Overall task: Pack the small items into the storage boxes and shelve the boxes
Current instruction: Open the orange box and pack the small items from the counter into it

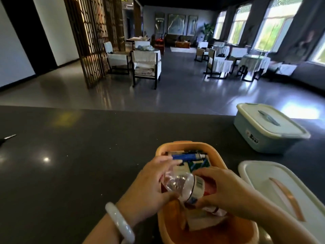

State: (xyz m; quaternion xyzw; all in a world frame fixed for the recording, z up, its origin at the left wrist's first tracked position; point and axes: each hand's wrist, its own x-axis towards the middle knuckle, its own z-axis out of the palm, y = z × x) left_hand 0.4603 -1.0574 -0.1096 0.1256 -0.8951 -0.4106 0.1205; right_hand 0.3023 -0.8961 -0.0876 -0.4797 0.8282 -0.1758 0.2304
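An open orange storage box (177,147) stands on the dark counter in front of me. Inside lie a blue tube (186,157), a green-and-white packet (200,164) and other small items. Over the box I hold a clear plastic bottle (184,186) with a white label, lying on its side. My left hand (151,185) grips its clear end, and my right hand (226,189) holds the labelled end. A crumpled wrapper (216,211) sits under the bottle. The box's white lid (284,189) with an orange handle lies to the right.
A pale blue storage box (269,127) with its lid on stands at the counter's far right edge. A dark metal tool (8,138) lies at the far left. Beyond the counter (79,155) is a dining room with chairs and covered tables.
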